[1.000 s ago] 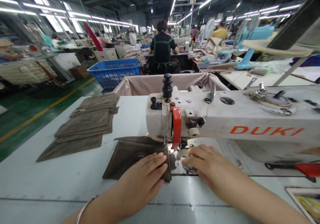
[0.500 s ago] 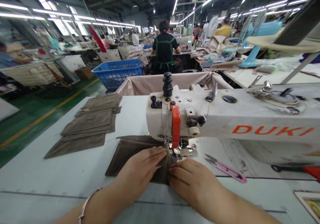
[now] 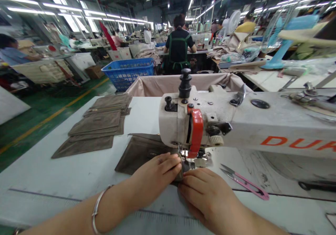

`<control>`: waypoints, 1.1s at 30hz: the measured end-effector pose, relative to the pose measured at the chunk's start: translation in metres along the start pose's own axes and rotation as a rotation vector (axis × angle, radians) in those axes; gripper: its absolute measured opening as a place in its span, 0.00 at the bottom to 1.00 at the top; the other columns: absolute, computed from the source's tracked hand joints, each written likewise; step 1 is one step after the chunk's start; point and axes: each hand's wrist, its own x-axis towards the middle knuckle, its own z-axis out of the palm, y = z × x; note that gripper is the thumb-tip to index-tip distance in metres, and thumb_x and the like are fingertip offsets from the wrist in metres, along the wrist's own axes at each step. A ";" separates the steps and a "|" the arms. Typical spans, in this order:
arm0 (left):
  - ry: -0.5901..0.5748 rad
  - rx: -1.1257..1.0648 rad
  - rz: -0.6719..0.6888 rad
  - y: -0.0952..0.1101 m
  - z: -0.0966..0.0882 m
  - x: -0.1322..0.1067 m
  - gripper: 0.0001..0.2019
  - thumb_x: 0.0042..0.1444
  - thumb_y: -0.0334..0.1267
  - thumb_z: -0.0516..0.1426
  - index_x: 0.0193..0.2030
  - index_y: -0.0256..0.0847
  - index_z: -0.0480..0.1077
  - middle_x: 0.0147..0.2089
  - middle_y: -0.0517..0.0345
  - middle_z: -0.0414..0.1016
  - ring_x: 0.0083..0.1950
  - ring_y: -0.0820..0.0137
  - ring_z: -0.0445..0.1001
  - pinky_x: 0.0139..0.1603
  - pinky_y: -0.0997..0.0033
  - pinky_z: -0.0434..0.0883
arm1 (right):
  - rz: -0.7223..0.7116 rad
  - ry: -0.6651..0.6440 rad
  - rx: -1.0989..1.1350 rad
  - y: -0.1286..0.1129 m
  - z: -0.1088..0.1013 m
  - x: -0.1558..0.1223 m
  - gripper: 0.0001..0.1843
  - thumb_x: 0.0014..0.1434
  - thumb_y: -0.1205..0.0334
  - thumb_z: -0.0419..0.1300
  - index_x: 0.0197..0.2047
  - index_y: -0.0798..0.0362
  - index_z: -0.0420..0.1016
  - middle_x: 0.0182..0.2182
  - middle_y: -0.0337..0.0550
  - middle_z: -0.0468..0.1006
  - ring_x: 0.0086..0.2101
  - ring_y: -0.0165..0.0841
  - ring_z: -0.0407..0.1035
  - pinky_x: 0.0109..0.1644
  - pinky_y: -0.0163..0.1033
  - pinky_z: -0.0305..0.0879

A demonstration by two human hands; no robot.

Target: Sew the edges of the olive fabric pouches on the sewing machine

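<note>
1. We are pressing both hands flat on the olive-brown fabric panel [image 3: 141, 151]: the left hand [image 3: 154, 177] is lying open on top of it, fingers stretched toward the needle, and the right hand [image 3: 207, 193] is resting palm down at its near edge, fingertips just beside the presser foot [image 3: 193, 159]. Neither hand is clenched; they are pinning the cloth, not gripping it.
2. The panel is lying on the counter [image 3: 39, 179], its right end under the head of the sewing machine [image 3: 189, 123].
3. We judge that we are guiding a seam through the machine; the next move is calling for steady, even feeding with fingertips kept off the needle line.
4. Pink thread snips [image 3: 246, 182] are lying on the counter to the right, apart from our right hand.
5. A stack of similar panels [image 3: 97, 123] is lying further left on the counter.
6. A cloth-lined bin [image 3: 157, 84] is hanging behind the counter; we cannot tell its contents. A blue crate [image 3: 128, 72] is standing beyond, contents hidden.
</note>
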 end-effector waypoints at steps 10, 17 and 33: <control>0.269 -0.130 0.052 0.002 0.001 -0.004 0.10 0.68 0.27 0.50 0.52 0.32 0.70 0.52 0.49 0.75 0.57 0.69 0.71 0.65 0.65 0.66 | 0.033 -0.054 0.055 0.006 -0.012 -0.005 0.10 0.65 0.70 0.53 0.45 0.54 0.75 0.39 0.44 0.78 0.43 0.37 0.71 0.47 0.44 0.66; 0.206 -0.193 0.037 0.001 0.005 -0.005 0.10 0.68 0.29 0.51 0.52 0.35 0.70 0.52 0.51 0.75 0.54 0.67 0.72 0.60 0.62 0.71 | 0.100 -0.085 0.092 0.011 -0.019 -0.010 0.11 0.64 0.70 0.54 0.46 0.53 0.75 0.38 0.44 0.77 0.39 0.36 0.69 0.43 0.45 0.62; 0.325 -0.262 0.051 -0.001 -0.002 -0.006 0.11 0.69 0.28 0.48 0.50 0.34 0.70 0.50 0.50 0.77 0.55 0.69 0.73 0.60 0.67 0.71 | 0.147 -0.157 0.011 0.008 -0.012 -0.004 0.13 0.61 0.69 0.58 0.49 0.49 0.73 0.40 0.40 0.75 0.39 0.36 0.65 0.42 0.44 0.57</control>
